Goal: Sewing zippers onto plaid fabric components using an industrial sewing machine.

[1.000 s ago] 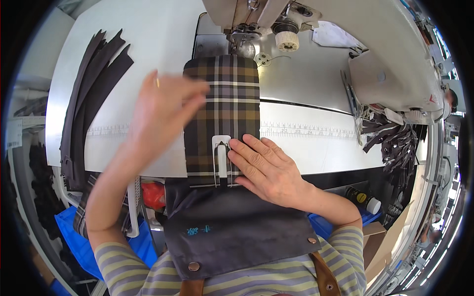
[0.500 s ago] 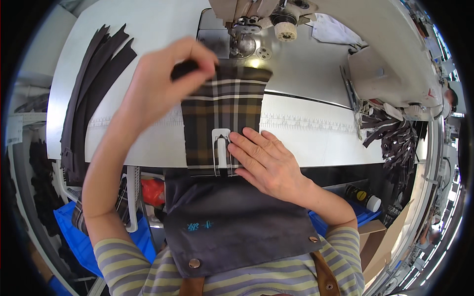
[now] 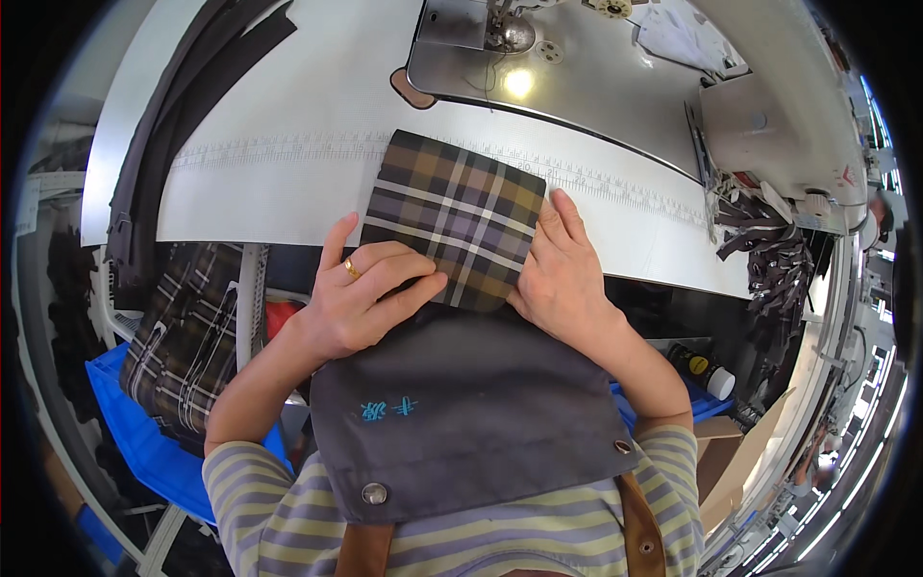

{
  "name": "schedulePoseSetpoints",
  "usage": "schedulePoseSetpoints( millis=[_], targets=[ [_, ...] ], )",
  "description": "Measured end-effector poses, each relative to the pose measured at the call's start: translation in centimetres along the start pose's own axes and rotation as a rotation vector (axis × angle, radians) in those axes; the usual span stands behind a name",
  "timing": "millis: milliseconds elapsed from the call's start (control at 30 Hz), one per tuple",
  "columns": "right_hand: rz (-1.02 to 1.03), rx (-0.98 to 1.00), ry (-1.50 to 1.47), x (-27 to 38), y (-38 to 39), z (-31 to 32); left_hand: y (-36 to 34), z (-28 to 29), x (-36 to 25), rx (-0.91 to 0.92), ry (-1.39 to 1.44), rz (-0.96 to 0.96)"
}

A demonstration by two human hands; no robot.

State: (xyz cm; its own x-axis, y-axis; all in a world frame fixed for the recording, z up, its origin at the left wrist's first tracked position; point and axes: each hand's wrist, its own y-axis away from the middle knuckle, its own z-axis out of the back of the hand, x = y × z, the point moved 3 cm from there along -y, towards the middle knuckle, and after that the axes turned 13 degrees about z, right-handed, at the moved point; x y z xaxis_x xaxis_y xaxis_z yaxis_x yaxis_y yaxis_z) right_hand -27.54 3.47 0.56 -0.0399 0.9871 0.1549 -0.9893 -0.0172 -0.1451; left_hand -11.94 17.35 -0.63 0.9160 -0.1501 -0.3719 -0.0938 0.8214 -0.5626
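Observation:
A plaid fabric piece (image 3: pixel 457 216) in brown, black, grey and white lies tilted over the white table's front edge. It looks folded, and its underside is hidden. My left hand (image 3: pixel 375 293), with a gold ring, pinches its lower left edge between thumb and curled fingers. At the right edge, my right hand (image 3: pixel 567 269) grips the cloth, fingers along the side and thumb near the lower corner. Beyond the cloth is the sewing machine's metal bed (image 3: pixel 577 106), with the presser foot area (image 3: pixel 510 34) at the top.
Dark fabric strips (image 3: pixel 216 87) hang over the table's left side. A blue bin (image 3: pixel 144 433) holds more plaid pieces (image 3: pixel 187 337). Scissors (image 3: pixel 694 135) and a bundle of dark scraps (image 3: pixel 769 250) are at the right. A white-capped bottle (image 3: pixel 707 370) lies below the table.
The plaid piece has come away from the machine toward me and turned; its white slotted part no longer shows. My left hand has dropped to its left edge. My right hand has shifted to its right edge.

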Motion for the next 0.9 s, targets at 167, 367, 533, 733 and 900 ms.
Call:
schedulePoseSetpoints(
  millis=[167, 367, 533, 733, 900],
  targets=[
    [0.054, -0.093, 0.086, 0.1, -0.1, 0.2, 0.2, -0.1, -0.1, -0.034, 0.011, 0.006],
    [0.033, -0.139, 0.041, 0.1, -0.2, 0.2, 0.4, -0.2, 0.0, -0.033, 0.015, -0.008],
    [0.024, -0.098, 0.059, 0.1, -0.2, 0.4, 0.1, 0.0, -0.3, -0.01, 0.024, -0.023],
    [0.029, -0.12, 0.02, 0.0, -0.1, 0.2, -0.7, 1.1, -0.6, 0.01, 0.017, -0.076],
    [0.045, -0.044, 0.028, -0.2, 0.1, 0.2, -0.9, 1.1, -1.2, 0.033, 0.061, -0.132]
  ],
)
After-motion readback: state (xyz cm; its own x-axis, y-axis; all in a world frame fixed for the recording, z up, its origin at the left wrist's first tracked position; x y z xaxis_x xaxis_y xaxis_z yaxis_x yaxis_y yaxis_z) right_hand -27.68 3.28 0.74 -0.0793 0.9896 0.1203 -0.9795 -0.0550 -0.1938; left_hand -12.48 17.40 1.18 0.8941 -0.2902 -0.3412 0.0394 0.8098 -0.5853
